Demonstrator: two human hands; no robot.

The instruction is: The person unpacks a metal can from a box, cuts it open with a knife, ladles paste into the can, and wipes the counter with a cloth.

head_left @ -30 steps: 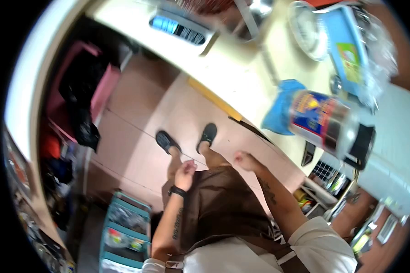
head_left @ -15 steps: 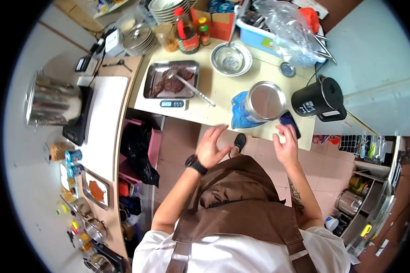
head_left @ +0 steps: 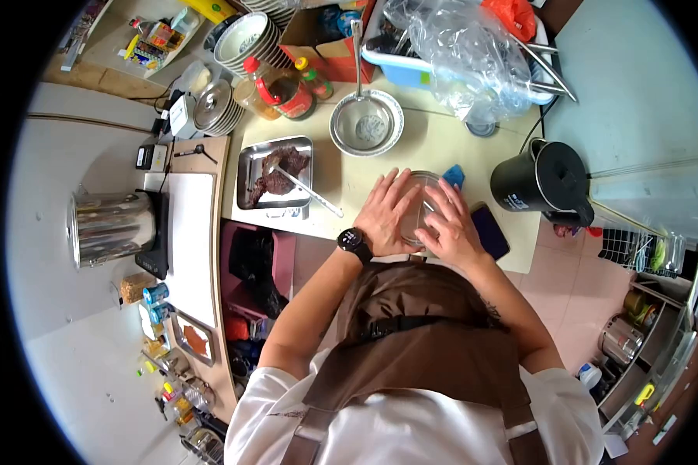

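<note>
My left hand rests with spread fingers on the left side of a clear round jar at the table's front edge. On the jar's right side lies my right hand, its fingers apart. Both hands cover much of the jar. A piece of blue cloth or bag shows behind it. To the right is a dark phone. A metal tray holds dark red meat and a long-handled spoon. Behind my hands stands a patterned bowl with a strainer in it.
A black kettle stands at the right. Sauce bottles, stacked bowls and a blue basket line the back. A steel pot sits at the left; a pink bin is below the table.
Both hands have moved forward and inward onto the jar. The view has shifted, and less of the blue cloth or bag shows.
</note>
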